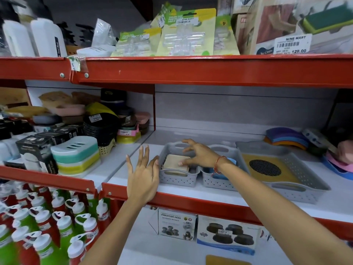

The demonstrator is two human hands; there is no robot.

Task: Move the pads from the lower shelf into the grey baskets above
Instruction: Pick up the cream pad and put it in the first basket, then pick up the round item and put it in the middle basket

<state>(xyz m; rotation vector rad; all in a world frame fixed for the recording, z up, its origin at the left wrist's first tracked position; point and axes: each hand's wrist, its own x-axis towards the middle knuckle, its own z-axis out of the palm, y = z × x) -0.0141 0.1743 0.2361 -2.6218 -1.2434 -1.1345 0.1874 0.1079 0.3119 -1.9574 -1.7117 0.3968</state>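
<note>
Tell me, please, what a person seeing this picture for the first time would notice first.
First, the two hands over the middle shelf: the right hand spread above beige pads in the leftmost grey basket, and the open left hand by that basket's left wall. Next, the bright red shelf edges across the view, and the red and green bottles at lower left.

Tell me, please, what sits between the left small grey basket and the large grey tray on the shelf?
In the head view, a second small grey basket sits between the left basket and the large tray, partly hidden by the right hand; it holds something blue.
</note>
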